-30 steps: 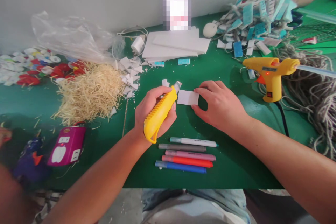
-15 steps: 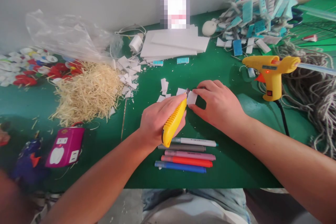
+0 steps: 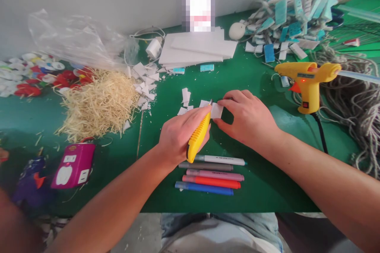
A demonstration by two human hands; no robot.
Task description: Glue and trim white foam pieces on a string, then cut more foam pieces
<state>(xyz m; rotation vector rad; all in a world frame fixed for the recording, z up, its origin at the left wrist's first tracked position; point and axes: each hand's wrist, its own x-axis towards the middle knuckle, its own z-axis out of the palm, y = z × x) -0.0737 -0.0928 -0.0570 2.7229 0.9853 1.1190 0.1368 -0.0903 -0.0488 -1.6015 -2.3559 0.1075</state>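
While our left hand (image 3: 181, 136) wraps its fingers tight around the yellow utility knife (image 3: 198, 137), its blade end meets the small white foam piece (image 3: 216, 110) lying on the green table (image 3: 261, 189). Our right hand (image 3: 247, 120) pins that piece down, thumb and fingertips curled onto its edges. Five markers (image 3: 212, 173) lie just below the knife, a yellow glue gun (image 3: 307, 83) stands well off to the right.
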